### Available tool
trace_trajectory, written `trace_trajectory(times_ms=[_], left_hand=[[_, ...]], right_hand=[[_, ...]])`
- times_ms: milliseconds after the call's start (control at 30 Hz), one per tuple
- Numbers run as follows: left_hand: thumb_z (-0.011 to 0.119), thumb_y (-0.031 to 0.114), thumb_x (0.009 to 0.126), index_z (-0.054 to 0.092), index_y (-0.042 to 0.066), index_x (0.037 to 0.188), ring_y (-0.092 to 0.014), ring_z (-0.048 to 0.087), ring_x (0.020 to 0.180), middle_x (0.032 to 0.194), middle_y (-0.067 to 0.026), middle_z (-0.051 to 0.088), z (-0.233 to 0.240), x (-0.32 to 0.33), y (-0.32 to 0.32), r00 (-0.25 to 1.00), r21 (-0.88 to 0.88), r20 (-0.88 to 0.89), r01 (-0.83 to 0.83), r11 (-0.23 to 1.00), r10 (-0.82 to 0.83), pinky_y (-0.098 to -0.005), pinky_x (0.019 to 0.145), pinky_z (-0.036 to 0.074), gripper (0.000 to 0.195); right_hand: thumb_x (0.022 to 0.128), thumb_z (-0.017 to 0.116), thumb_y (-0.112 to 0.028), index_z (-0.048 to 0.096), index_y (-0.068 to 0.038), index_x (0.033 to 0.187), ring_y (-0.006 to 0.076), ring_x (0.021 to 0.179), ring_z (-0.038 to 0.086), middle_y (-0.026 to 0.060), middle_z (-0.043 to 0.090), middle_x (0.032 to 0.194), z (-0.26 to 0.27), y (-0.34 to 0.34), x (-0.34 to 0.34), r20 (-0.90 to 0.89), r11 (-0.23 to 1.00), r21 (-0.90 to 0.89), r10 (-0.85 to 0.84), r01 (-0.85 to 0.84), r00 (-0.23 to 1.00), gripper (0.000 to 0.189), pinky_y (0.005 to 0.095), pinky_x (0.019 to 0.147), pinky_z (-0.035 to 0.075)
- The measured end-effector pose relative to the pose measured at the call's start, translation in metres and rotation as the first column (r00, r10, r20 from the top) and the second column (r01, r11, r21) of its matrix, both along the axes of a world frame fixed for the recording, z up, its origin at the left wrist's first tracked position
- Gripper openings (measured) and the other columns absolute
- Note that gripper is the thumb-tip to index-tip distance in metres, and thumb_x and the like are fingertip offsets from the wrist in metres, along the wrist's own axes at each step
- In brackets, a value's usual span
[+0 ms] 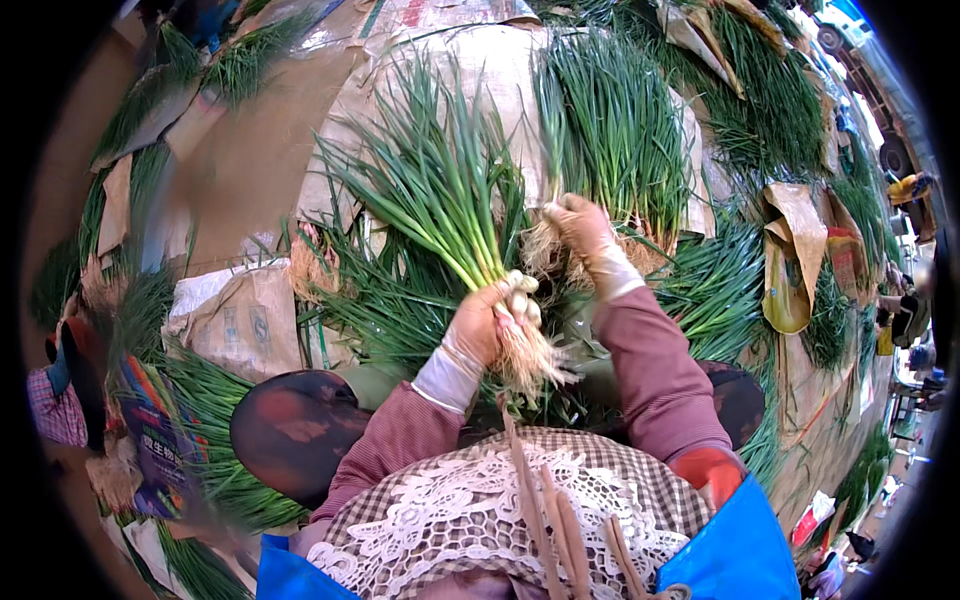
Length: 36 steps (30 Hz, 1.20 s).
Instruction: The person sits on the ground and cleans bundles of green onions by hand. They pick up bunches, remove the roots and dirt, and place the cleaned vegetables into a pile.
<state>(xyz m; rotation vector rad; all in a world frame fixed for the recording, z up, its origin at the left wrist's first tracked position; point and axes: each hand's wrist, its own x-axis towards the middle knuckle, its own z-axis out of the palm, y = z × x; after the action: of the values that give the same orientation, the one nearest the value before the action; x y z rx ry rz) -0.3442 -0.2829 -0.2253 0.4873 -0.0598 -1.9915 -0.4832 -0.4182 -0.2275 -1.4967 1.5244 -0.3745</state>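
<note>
In a thin, pale glove, my left hand (484, 319) is closed around the white lower stems of a bunch of green onions (461, 225); its leaves fan up and left, its stringy roots hang below. My right hand (586, 225), also gloved, pinches a few thinner green onions (553, 142) near their roots. These stand beside a larger bundle of green onions (622, 135) that lies on a woven sack (450, 52). Loose green onions (390, 300) lie beneath both hands, between my knees.
Sacks (240, 322) and onion piles (202, 442) lie to the left. A brown bag (796, 247) and more onions (765, 112) are on the right. At the far left edge is another person's checked sleeve (56, 412). Vehicles (847, 37) stand at the upper right.
</note>
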Motion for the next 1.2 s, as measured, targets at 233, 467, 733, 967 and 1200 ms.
trace_trajectory(times_ms=[233,467,733,967,1200], left_hand=[[0.042,0.014,0.082,0.050,-0.003,0.098,-0.023,0.056,0.076,0.089,-0.0141,0.056,-0.043,0.011,-0.002,0.911,0.178,0.411,-0.053,0.983,-0.025,-0.0327,0.069,0.047,0.025],[0.047,0.024,0.081,0.051,0.004,0.079,-0.019,0.052,0.058,0.066,-0.0075,0.053,-0.016,-0.012,0.006,0.975,0.222,0.190,-0.157,0.962,0.115,-0.0308,0.054,0.046,0.021],[0.043,0.029,0.082,0.047,0.007,0.074,-0.020,0.047,0.056,0.061,-0.0069,0.049,0.011,-0.007,0.005,0.982,0.109,0.036,-0.186,0.976,0.183,-0.0326,0.055,0.041,0.024],[0.043,0.020,0.081,0.048,-0.001,0.102,-0.021,0.051,0.060,0.060,-0.0058,0.050,-0.021,-0.004,0.008,0.998,0.211,0.066,-0.011,0.977,-0.003,-0.0343,0.063,0.044,0.030],[0.050,0.017,0.078,0.053,-0.003,0.082,-0.019,0.053,0.058,0.057,-0.0048,0.050,-0.011,0.000,0.000,0.998,0.124,0.020,0.049,0.991,-0.052,-0.0324,0.059,0.045,0.020]], right_hand=[[0.078,0.045,-0.039,0.054,-0.012,0.098,0.0277,0.086,0.053,0.0121,0.058,0.086,0.010,0.093,-0.001,-0.242,0.745,-0.106,0.622,-0.658,0.744,0.035,0.0358,0.077,0.041],[0.081,0.039,-0.041,0.054,-0.008,0.076,0.0074,0.041,0.039,-0.0022,0.046,0.053,-0.015,0.071,0.026,0.563,0.858,0.509,-0.267,-0.074,0.782,0.037,0.0207,0.035,0.031],[0.079,0.044,-0.033,0.054,-0.011,0.100,0.0237,0.092,0.052,0.0110,0.055,0.099,-0.026,0.066,0.027,-0.425,0.847,0.292,0.530,-0.443,0.733,0.032,0.0314,0.080,0.040],[0.078,0.051,-0.029,0.051,-0.010,0.097,0.0213,0.081,0.054,0.0097,0.057,0.087,-0.009,0.017,0.018,-0.106,0.954,0.109,-0.269,0.280,0.957,0.027,0.0348,0.075,0.041],[0.081,0.044,-0.027,0.053,-0.005,0.089,0.0190,0.066,0.055,0.0125,0.057,0.073,-0.016,0.007,-0.010,-0.220,0.998,-0.026,0.055,-0.062,0.974,0.025,0.0317,0.060,0.042]])
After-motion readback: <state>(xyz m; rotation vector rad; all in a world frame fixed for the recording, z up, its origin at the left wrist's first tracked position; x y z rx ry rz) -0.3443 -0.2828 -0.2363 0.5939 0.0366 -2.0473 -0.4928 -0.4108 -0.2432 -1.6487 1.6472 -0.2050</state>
